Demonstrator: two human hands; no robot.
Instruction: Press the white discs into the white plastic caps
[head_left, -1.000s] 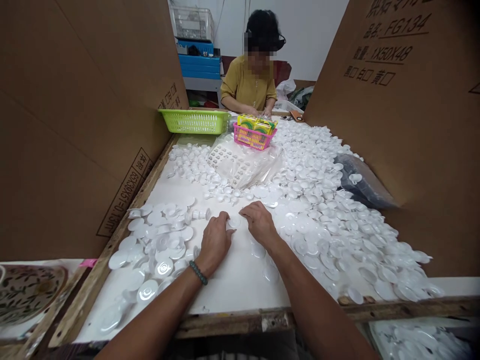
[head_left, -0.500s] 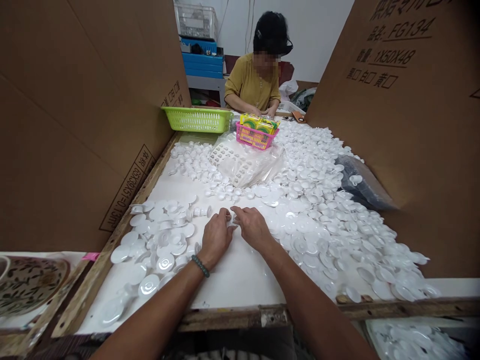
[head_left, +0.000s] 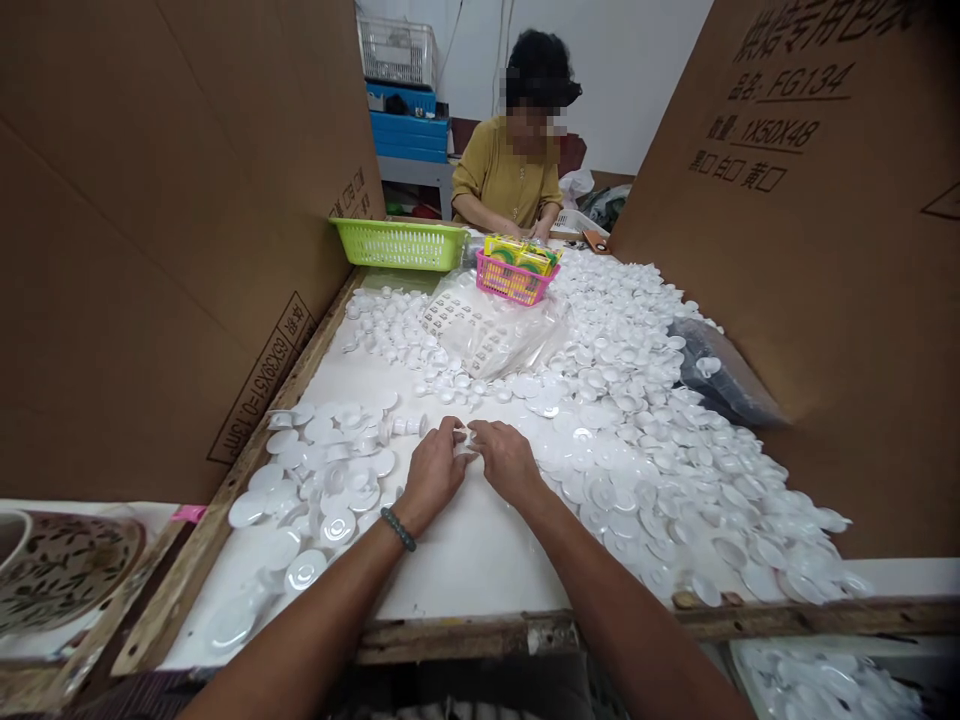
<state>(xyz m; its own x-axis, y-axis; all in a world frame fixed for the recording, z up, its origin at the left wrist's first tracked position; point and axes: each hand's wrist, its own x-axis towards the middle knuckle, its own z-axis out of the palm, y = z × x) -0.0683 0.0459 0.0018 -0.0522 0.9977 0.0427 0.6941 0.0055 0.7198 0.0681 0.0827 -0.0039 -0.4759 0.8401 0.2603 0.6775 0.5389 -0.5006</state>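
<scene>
Basically, head view: L hand (head_left: 437, 467) is curled, thumb and fingers pinched on a small white piece (head_left: 464, 438) mid-table; R hand (head_left: 504, 462) is half-closed at the same pc, tips hidden, so can't tell if it grips. Progress, my guess: piece in work, not done; L cluster (head_left: 334, 485), incl. a spool-shaped pc (head_left: 405, 427), is prob. the finished lot, w/ far more left in the R heap (head_left: 637, 350). Materials: pcs are glossy, smooth plastic, mostly thin round discs; clear bag (head_left: 525, 335) is crinkly film; pink basket (head_left: 513, 284) is slotted plastic; table edge (head_left: 450, 637) is rough, worn wood; side wall (head_left: 150, 250) is flat brown cardboard.
</scene>
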